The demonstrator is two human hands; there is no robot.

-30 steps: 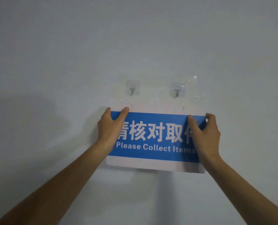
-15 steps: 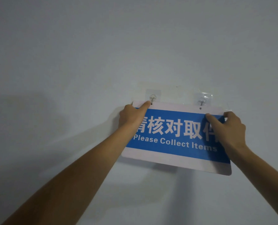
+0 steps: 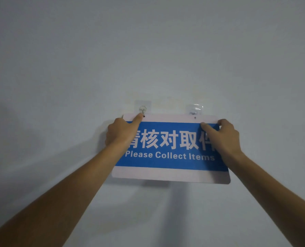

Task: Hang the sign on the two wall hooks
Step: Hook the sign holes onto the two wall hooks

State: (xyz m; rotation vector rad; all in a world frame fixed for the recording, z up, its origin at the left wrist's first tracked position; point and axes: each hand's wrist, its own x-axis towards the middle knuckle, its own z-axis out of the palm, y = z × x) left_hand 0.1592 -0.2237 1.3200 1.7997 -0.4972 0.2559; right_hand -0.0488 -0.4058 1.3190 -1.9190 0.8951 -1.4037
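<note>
1. The sign [image 3: 171,148] is a rectangular board with a blue band between pale strips at top and bottom. It carries large white Chinese characters above the line "Please Collect Items". You hold it flat against the wall [image 3: 148,50], its top edge level with the two hooks and its right side sitting slightly lower than the left.
2. The left hook [image 3: 142,110] sits on a clear adhesive pad. Its tip meets the top strip of the sign at the left hole, which shows as a dark spot beside your thumb tip. Whether the hook passes through the hole cannot be told.
3. The right hook [image 3: 194,111] is also on a clear pad. The right hole lies just below it, visibly open and apart from the hook.
4. Your left hand [image 3: 120,133] grips the sign's upper left edge, thumb stretched across the front up to the left hole, fingers wrapped behind the board.
5. Your right hand [image 3: 222,136] pinches the upper right edge, thumb pressed on the blue band, fingers curled round the side.
6. Both forearms are bare and reach up from the lower corners.
7. The wall is plain and pale, with soft shadows under the sign and to the left.
</note>
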